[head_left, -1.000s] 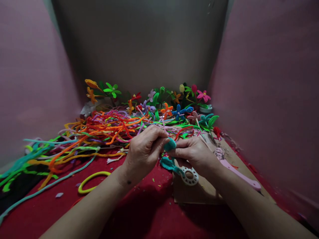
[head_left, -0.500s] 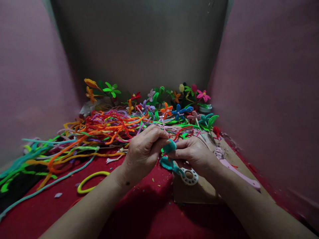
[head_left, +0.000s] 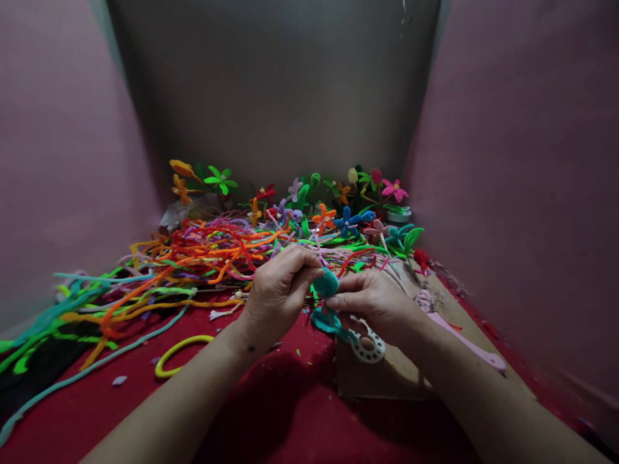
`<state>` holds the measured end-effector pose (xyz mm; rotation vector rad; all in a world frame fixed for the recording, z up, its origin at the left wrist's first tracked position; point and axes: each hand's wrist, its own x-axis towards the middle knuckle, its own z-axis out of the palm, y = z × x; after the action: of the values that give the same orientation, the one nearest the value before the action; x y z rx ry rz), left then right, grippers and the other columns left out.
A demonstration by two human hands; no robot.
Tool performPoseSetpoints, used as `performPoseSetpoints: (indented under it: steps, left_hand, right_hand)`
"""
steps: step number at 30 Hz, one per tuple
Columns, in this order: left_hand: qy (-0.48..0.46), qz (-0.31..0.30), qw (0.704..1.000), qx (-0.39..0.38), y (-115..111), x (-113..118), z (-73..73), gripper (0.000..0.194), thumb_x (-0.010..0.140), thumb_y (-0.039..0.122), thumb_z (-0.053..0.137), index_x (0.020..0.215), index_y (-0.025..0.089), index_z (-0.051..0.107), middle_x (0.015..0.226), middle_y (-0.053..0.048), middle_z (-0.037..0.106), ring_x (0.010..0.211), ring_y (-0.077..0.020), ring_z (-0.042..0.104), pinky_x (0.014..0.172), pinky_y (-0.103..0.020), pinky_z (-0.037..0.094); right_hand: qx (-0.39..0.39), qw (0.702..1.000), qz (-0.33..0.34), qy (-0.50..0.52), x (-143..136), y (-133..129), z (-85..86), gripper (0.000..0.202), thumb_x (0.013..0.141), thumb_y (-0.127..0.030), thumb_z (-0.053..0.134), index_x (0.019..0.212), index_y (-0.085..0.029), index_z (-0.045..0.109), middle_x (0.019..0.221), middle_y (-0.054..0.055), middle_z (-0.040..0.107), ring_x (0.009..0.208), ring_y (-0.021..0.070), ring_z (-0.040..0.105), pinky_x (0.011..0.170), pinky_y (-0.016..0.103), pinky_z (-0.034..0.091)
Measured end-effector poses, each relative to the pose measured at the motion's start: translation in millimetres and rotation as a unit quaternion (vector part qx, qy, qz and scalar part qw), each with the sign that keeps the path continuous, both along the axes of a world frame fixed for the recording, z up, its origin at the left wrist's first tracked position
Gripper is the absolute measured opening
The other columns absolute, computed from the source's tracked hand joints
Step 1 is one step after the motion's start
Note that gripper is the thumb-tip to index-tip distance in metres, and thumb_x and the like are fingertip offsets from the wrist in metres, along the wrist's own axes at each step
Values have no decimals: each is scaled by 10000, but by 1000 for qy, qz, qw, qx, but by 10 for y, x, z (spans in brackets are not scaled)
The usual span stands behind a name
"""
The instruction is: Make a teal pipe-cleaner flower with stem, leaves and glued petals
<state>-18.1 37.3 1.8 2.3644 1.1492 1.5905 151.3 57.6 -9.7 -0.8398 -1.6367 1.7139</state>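
Note:
Between my hands is a teal fuzzy pipe-cleaner piece [head_left: 327, 283], bent into a rounded petal-like shape. My left hand [head_left: 283, 293] pinches its upper left side between thumb and fingers. From the right, my right hand [head_left: 370, 298] grips the same piece with thumb and forefinger. Just below the fingers lies another teal fuzzy piece [head_left: 325, 320], and whether it joins the held one I cannot tell. Its end reaches a white ring with holes [head_left: 368, 343], partly behind my right hand, over the cardboard.
A heap of coloured pipe cleaners [head_left: 207, 248] spreads at the left and middle. Pipe-cleaner flowers [head_left: 348, 222] stand behind. A yellow ring [head_left: 167, 361] lies on the red cloth [head_left: 271, 412]. Brown cardboard [head_left: 387, 380] carries a pink-handled brush [head_left: 467, 341]. Walls close in both sides.
The held teal piece has turned slightly and shows more of its rounded face. Both hands stay nearly in place, still gripping it. The view has shifted a little.

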Motion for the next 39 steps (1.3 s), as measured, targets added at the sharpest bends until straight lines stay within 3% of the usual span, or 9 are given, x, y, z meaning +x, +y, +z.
performPoseSetpoints:
  steps: [5,13,18,22,26,32,39]
  left_hand:
    - [-19,13,999,-24,13,-11,5,87,799,151,554,719,175,579,697,-1,570,649,-109,517,604,-228,421]
    - [-77,-14,996,-53,13,18,-12,43,777,172,583,744,175,610,713,-12,582,666,-118,538,596,-239,449]
    - [-250,-64,949,-179,12,48,46,249,752,220,610,992,200,548,651,43,537,485,-68,476,448,-192,412]
    - [-263,-50,920,-285,17,61,70,146,724,245,632,805,151,555,549,55,490,423,-54,422,390,-173,336]
    - [-236,-85,894,-371,6,92,34,121,722,244,617,740,133,571,512,44,497,406,-53,384,389,-184,295]
    - [-260,-83,895,-352,-29,146,19,94,695,229,641,703,142,607,464,54,466,413,-63,377,401,-191,281]
    - [-294,-114,911,-265,-34,157,-40,45,677,196,668,662,158,649,549,47,475,450,-55,389,408,-186,322]
  right_hand:
    - [-60,998,-7,20,-1,5,16,172,679,-281,621,646,-113,623,406,-17,550,282,49,395,286,171,233]
    - [-52,997,-51,22,-46,-11,-5,131,662,-218,617,576,-121,598,358,-32,507,259,33,350,269,158,168]
    - [-75,991,-75,77,-45,28,-18,128,656,-223,646,597,-128,584,393,-34,516,290,38,381,285,157,196]
    - [-69,986,-103,113,-32,48,-7,142,654,-248,671,628,-127,601,418,-34,531,308,42,408,297,155,233]
    - [-30,988,-109,109,-34,33,-4,198,650,-303,694,630,-125,611,408,-31,533,298,39,388,297,161,237]
    - [62,988,-115,84,-36,18,-14,303,680,-411,676,616,-118,635,422,-19,551,296,41,388,300,174,266]
    - [95,986,-122,55,-35,-14,39,300,659,-415,695,611,-120,667,432,-14,560,312,58,437,321,185,332]
